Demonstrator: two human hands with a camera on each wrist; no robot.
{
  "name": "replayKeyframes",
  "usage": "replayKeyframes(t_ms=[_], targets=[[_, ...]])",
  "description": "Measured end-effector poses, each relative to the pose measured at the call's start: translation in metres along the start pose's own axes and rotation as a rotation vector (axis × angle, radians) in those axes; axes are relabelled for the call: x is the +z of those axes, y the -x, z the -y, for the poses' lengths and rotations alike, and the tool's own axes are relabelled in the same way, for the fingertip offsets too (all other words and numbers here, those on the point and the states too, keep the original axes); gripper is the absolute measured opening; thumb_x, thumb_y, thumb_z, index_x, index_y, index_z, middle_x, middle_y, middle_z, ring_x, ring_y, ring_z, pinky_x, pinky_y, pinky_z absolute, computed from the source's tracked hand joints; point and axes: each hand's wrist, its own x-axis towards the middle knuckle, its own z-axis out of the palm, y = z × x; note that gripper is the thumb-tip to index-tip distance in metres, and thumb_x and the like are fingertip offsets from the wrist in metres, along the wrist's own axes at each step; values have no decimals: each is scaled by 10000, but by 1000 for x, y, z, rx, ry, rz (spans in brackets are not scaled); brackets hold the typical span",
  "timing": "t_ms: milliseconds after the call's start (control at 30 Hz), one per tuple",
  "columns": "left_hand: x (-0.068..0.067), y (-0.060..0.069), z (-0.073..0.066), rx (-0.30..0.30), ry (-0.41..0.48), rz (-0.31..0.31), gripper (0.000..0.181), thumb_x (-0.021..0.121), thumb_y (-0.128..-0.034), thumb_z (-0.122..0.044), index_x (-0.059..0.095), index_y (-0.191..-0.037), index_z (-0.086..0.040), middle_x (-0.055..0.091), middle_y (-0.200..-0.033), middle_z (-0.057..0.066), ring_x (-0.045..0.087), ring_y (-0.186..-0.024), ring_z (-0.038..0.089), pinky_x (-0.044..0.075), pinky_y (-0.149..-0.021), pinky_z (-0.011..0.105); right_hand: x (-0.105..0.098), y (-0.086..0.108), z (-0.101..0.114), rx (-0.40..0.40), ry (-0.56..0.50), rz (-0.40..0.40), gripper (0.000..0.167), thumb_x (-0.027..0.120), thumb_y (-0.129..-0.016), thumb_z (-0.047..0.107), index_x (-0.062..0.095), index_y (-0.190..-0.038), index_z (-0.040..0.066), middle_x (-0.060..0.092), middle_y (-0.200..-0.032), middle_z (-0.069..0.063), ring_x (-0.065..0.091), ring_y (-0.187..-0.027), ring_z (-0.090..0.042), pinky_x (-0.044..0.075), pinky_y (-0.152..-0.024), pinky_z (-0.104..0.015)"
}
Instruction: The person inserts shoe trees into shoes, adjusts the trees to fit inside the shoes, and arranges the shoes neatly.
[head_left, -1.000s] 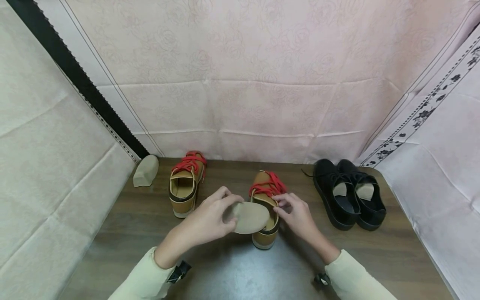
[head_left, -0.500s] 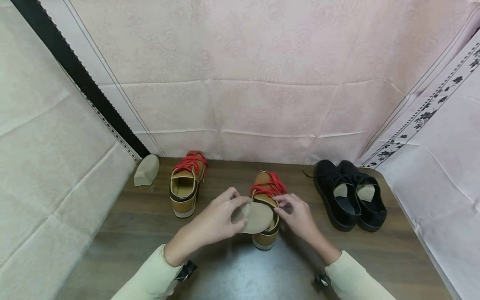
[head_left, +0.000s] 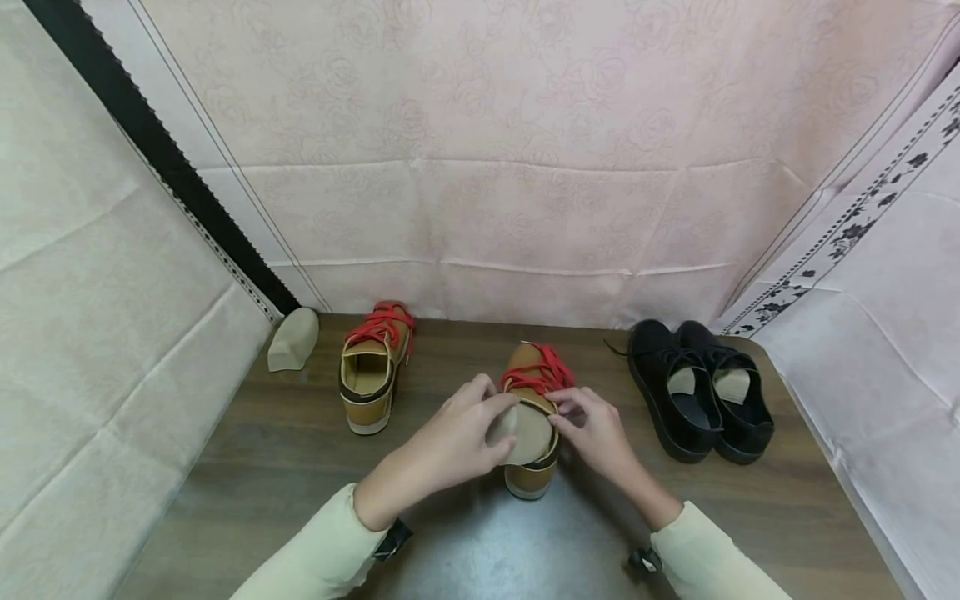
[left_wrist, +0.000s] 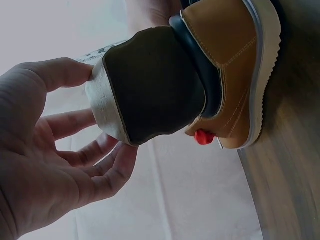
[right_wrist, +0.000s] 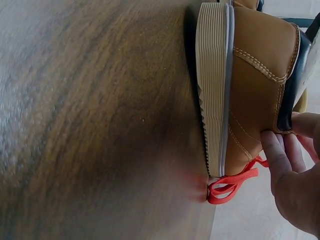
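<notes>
I've got the left hand [head_left: 467, 437] pinching a curved beige insert [head_left: 531, 435]. Right hand [head_left: 591, 429] pinches a red-laced tan leather shoe [right_wrist: 257, 90] (collar edge).

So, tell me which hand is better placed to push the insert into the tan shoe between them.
Probably the left hand: it pinches the beige insert at the opening of the tan shoe. The right hand grips the shoe itself, so it seems suited to steadying it.

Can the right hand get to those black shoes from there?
Probably yes. Only wooden table shows between the right hand and the black shoes, but it would first have to let go of the brown shoe it's pinching.
</notes>
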Motion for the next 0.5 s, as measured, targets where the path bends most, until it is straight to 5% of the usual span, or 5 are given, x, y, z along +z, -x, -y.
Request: replayKeyframes(t_ms=[500], targets=[[18,-8,-6,-75,-19,34,479,787,-898,-283,691,-1308,-55,541,-1044,55,505,-882,165,464,-700,240,0,-1,0,35,-3,11,298,840,-864,96,763,-1135,193,654,-928,14,645,-862,-116,600,-782,-299]])
